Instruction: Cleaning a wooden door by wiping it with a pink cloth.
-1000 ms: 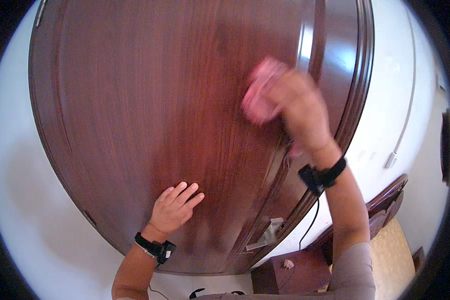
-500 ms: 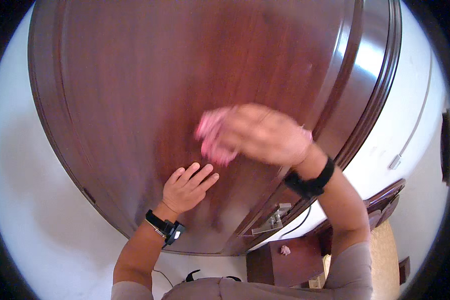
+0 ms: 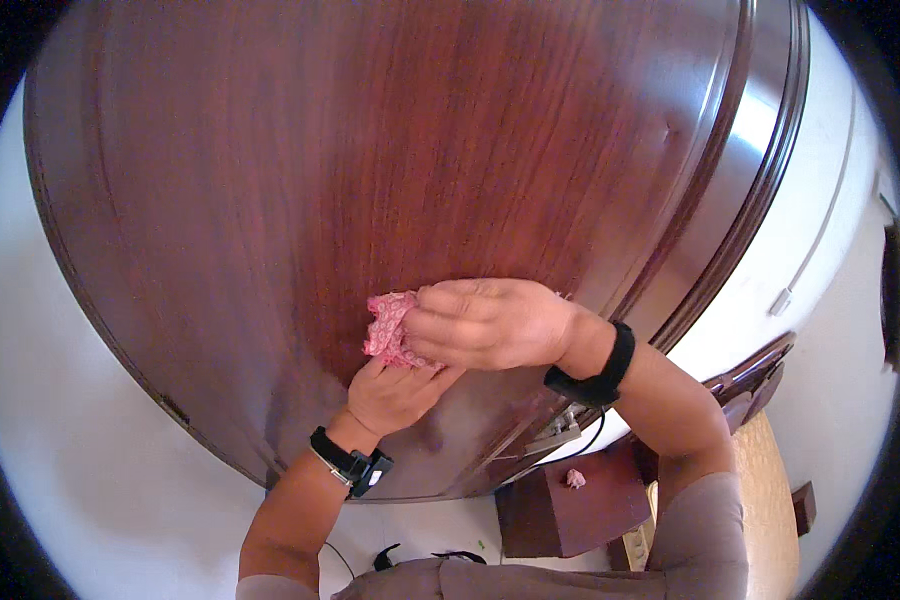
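A patterned pink cloth (image 3: 388, 322) is bunched under my right hand (image 3: 495, 325), whose fingers close over it and press it against a dark reddish-brown wooden door (image 3: 400, 150). Just below it, my left hand (image 3: 395, 398) rests on the same door with its fingers stretched out. The cloth and right hand cover the left fingertips, so I cannot tell whether they touch the cloth. Each wrist wears a black strap, and the left one carries a small device (image 3: 370, 473).
A metal door handle (image 3: 558, 430) is partly hidden under my right forearm. Low on the right stands a dark wooden cabinet (image 3: 595, 515) with a small crumpled pink piece (image 3: 575, 479) on top. Beyond it are a tan surface (image 3: 767, 490) and dark carved wood (image 3: 755, 375). White walls flank the door.
My right hand has moved down with the pink cloth, now overlapping the left fingertips. My left hand has shifted slightly right on the door. The view has shifted a little.
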Tool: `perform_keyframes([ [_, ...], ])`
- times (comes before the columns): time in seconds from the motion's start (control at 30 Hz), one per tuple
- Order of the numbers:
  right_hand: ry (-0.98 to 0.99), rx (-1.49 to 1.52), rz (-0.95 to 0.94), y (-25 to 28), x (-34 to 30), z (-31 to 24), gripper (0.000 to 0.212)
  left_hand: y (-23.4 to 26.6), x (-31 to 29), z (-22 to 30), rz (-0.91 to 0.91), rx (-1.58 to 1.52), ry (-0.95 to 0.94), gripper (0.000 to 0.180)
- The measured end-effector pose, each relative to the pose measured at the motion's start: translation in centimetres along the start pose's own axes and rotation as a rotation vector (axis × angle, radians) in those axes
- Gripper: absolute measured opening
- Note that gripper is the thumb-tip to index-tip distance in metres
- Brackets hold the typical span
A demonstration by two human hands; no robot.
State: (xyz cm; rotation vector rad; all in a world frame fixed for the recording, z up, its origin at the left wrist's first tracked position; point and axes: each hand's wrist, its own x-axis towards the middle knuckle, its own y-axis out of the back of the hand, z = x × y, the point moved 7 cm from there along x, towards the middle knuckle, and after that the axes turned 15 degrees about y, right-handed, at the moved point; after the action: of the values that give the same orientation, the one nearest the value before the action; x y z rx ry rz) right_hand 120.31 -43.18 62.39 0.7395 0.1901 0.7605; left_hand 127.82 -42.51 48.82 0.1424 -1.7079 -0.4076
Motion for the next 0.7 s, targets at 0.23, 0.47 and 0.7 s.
perform_keyframes([
  [0.23,-0.219,-0.329,-0.003,6.7,-2.8,6.1,0.027,-0.7,-0.4,0.1,-0.033,-0.015,-0.036,0.041],
  [0.47,-0.645,-0.928,0.338,11.0,-5.6,9.4,0.022,-1.0,-0.5,0.0,-0.022,-0.023,-0.041,0.042],
  [0.7,-0.153,-0.040,0.099,-2.8,0.5,1.2,0.036,-0.6,-0.1,-0.2,0.023,-0.061,0.018,0.037],
])
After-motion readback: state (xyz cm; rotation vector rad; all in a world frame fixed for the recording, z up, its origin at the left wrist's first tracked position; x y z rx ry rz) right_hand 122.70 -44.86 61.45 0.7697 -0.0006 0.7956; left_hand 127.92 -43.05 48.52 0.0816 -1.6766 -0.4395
